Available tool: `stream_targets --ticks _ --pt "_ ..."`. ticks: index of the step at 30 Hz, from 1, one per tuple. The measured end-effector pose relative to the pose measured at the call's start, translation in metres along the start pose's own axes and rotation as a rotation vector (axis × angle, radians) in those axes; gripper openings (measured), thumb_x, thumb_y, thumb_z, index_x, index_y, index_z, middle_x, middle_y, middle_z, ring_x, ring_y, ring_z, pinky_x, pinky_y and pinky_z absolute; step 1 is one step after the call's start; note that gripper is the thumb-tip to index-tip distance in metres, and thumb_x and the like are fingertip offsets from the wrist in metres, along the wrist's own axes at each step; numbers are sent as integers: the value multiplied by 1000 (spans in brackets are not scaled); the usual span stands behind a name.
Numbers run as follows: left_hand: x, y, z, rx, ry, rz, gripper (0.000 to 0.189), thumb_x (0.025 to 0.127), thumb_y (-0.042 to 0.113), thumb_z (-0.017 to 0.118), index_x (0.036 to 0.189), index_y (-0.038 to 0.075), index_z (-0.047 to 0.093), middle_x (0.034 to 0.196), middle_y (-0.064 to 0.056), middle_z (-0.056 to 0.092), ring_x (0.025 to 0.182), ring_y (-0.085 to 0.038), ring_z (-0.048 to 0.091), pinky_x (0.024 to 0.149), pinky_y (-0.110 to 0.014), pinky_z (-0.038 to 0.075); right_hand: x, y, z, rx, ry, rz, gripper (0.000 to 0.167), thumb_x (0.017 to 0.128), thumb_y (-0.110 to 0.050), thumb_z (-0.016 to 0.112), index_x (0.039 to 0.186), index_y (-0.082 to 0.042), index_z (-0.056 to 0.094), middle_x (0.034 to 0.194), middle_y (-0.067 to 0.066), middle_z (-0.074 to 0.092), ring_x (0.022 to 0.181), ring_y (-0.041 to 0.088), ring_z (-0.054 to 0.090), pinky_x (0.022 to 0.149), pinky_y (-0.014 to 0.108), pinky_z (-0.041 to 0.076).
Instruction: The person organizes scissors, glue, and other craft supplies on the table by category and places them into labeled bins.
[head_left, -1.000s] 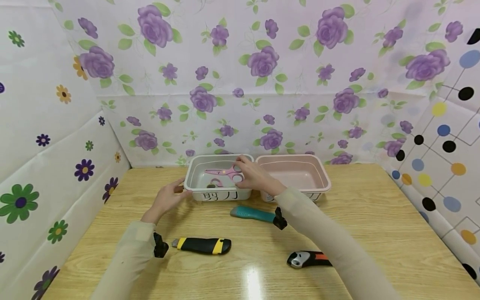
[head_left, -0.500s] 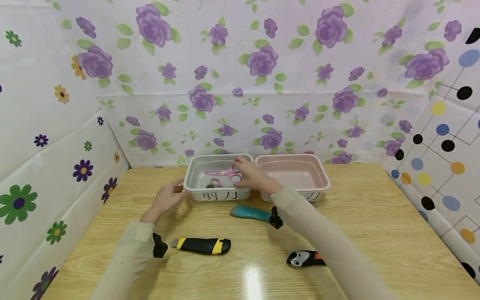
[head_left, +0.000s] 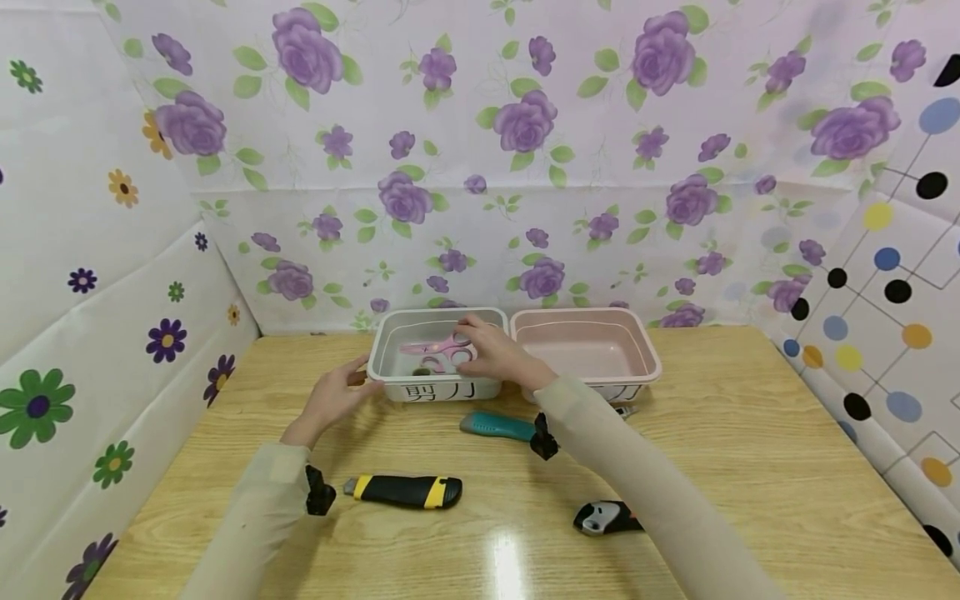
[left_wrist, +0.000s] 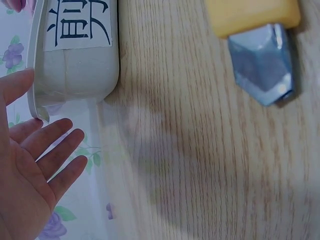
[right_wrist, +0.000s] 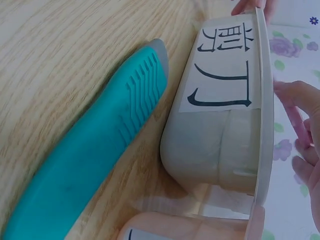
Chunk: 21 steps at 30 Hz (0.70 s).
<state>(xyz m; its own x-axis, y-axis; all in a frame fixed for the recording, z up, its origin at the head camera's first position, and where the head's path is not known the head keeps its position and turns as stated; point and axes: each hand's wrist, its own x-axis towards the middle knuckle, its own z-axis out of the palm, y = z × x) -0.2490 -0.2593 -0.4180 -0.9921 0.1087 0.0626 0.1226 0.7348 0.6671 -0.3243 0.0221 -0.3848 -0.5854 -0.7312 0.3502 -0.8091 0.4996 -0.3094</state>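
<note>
Right hand [head_left: 501, 354] pinched pink scissors [head_left: 432, 347], blades at nine o'clock; left hand [head_left: 333, 402] clasped grey bin [head_left: 420, 379]. Scissors seemed light, stiff, best held by loops.

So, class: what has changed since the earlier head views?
The right hand, gripping the pink scissors, has moved slightly left over the grey bin; nothing was newly gripped or released. The left hand stays at the bin's left front corner; the pink bin, yellow-and-black utility knife and teal utility knife lie as before.
</note>
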Motion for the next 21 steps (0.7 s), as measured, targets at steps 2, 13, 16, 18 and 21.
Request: stream_targets --ticks 2,13,16,18,21 --pt "0 1 0 0 -1 4 71 87 43 57 142 6 31 126 -21 52 114 -37 51 89 -53 42 1 0 1 2 -3 17 55 78 -18 72 124 5 51 124 18 47 92 25 57 83 35 47" --pt "-2 4 -2 23 21 22 70 87 43 57 140 4 33 123 -23 53 112 -39 51 87 -56 42 -11 -10 -16 15 -44 65 61 80 -27 70 129 1 48 133 15 45 119 27 46 98 38 39" --pt "-2 5 -2 21 21 26 70 87 42 57 140 4 33 122 -23 54 111 -40 51 87 -56 42 -18 -11 -22 25 -72 77 62 81 -30 69 130 0 47 135 15 43 120 26 45 97 38 40" --pt "-1 5 -1 22 10 28 70 88 42 56 141 4 31 123 -24 53 112 -40 51 88 -56 41 -23 -10 -25 33 -88 81 62 81 -30 68 131 -1 46 136 15 41 120 26 45 96 38 40" --pt "0 4 -1 17 4 19 70 87 42 57 142 6 31 123 -23 53 113 -39 51 89 -55 41 -33 -8 -31 50 -101 82 62 82 -31 68 132 -2 45 137 15 40 120 28 45 96 39 41"
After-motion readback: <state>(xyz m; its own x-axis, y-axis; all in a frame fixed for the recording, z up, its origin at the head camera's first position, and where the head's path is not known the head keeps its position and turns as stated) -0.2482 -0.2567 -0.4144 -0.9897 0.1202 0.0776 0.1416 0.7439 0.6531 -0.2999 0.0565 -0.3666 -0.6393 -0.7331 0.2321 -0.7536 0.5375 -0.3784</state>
